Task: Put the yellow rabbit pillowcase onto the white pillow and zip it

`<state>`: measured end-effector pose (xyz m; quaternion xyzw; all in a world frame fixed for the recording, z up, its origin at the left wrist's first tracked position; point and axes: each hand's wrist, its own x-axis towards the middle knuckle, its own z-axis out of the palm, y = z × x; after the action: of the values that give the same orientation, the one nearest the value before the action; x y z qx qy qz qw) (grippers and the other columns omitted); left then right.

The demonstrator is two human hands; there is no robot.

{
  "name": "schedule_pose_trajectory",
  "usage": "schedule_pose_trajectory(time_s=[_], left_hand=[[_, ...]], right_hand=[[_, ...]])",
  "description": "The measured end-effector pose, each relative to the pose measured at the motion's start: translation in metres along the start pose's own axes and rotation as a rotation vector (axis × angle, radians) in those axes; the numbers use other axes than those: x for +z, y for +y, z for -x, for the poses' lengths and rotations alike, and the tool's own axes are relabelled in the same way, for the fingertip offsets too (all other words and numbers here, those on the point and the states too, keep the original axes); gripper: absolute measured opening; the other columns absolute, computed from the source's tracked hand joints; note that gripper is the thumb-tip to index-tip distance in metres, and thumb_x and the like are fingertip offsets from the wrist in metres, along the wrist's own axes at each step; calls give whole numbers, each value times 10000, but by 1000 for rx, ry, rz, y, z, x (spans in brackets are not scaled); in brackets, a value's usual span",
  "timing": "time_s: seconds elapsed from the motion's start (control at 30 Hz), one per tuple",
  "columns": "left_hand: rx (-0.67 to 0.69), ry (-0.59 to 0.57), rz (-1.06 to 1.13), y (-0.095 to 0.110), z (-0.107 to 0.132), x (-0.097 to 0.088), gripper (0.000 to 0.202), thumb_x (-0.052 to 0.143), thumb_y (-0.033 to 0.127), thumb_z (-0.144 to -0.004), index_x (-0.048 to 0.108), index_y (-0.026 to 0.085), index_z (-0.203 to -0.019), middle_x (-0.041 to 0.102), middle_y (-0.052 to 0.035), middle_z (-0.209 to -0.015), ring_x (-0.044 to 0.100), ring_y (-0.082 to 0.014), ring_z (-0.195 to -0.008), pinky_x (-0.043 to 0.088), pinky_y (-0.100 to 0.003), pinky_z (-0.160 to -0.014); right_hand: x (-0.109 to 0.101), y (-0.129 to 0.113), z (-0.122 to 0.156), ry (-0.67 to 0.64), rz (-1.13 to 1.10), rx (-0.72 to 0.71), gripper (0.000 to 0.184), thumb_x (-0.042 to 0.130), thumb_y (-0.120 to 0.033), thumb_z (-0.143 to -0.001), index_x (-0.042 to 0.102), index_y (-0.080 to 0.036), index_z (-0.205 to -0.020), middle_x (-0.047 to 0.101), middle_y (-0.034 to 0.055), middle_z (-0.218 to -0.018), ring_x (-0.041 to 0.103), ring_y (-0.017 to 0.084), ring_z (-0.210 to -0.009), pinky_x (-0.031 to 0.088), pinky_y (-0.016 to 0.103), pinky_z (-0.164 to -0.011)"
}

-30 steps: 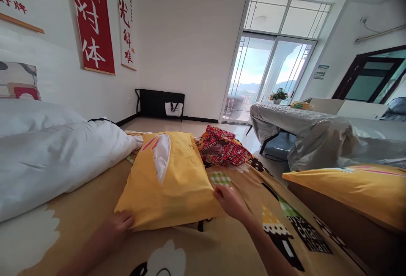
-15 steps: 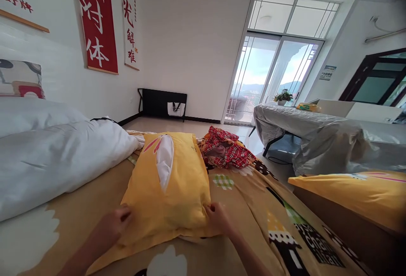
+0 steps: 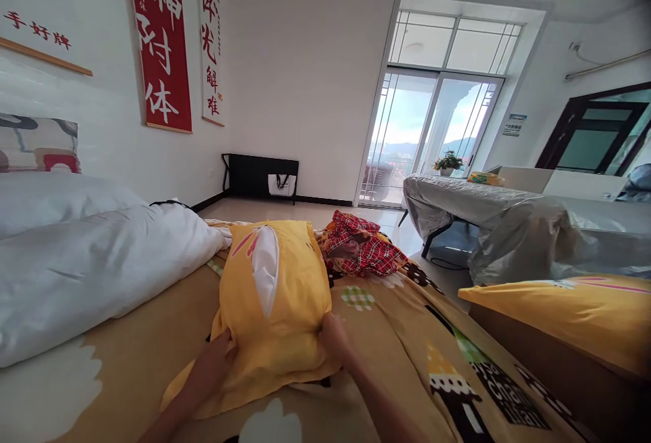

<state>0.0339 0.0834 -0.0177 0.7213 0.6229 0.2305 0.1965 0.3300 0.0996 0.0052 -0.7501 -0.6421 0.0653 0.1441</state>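
Observation:
A yellow pillow (image 3: 274, 294) with a white rabbit-ear print lies on the patterned tan bedsheet (image 3: 397, 334). My left hand (image 3: 216, 361) grips its near left side and my right hand (image 3: 333, 338) grips its near right side. Both hands squeeze the pillow inward, so its near end is bunched and narrow. The loose yellow case edge (image 3: 203, 389) trails out below my left hand.
A white duvet (image 3: 91, 260) is heaped on the bed's left. Red plaid cloth (image 3: 359, 249) lies beyond the pillow. A second yellow pillow (image 3: 564, 314) rests at the right edge. A covered table (image 3: 488, 205) stands across the floor by the glass doors.
Both hands have moved closer together along the pillow's near end, squeezing it narrower and pushing it up. The head camera has tilted slightly.

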Motion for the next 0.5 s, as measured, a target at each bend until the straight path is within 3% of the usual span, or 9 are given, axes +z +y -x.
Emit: schedule_pose_trajectory(time_s=[0.1,0.17,0.27,0.33,0.43,0.5], left_hand=[[-18,104,131,-16,17,-12,375,355,540,-865,525,212,-802,647,-48,-824,606,-222,-797,433,-295,-711],[-8,181,132,-26,25,-18,443,384,621,-814,407,224,-618,523,-3,-613,524,-187,-628,395,-277,-612],[81,228,119,-37,34,-27,471,391,625,-801,334,225,-559,451,3,-568,465,-167,-583,374,-267,-586],[75,214,151,-40,36,-34,436,396,600,-811,411,223,-592,519,-11,-624,511,-180,-632,398,-263,-625],[-107,108,172,-38,33,-39,414,398,589,-813,518,219,-671,605,-35,-690,595,-221,-717,425,-283,-668],[-203,14,125,-33,28,-36,452,396,612,-801,500,216,-609,595,-44,-627,611,-248,-688,425,-310,-636]], right_hand=[[-14,16,9,49,13,56,265,427,-152,-812,665,-147,-930,680,169,-978,630,275,-927,382,308,-683],[-14,28,18,38,13,79,268,422,-160,-823,666,-143,-933,685,167,-967,634,265,-910,377,301,-674],[-10,45,27,3,-2,77,231,447,-152,-819,670,-150,-881,702,131,-911,638,234,-853,353,274,-633],[-8,52,26,-2,-22,64,227,457,-238,-858,665,-156,-824,706,108,-868,634,215,-802,335,263,-600],[-3,52,23,-29,-76,60,327,481,-401,-869,651,-164,-720,695,78,-756,618,186,-684,313,248,-547],[5,45,23,-57,-100,71,269,511,-358,-846,648,-165,-720,695,73,-742,615,177,-655,300,241,-524]])
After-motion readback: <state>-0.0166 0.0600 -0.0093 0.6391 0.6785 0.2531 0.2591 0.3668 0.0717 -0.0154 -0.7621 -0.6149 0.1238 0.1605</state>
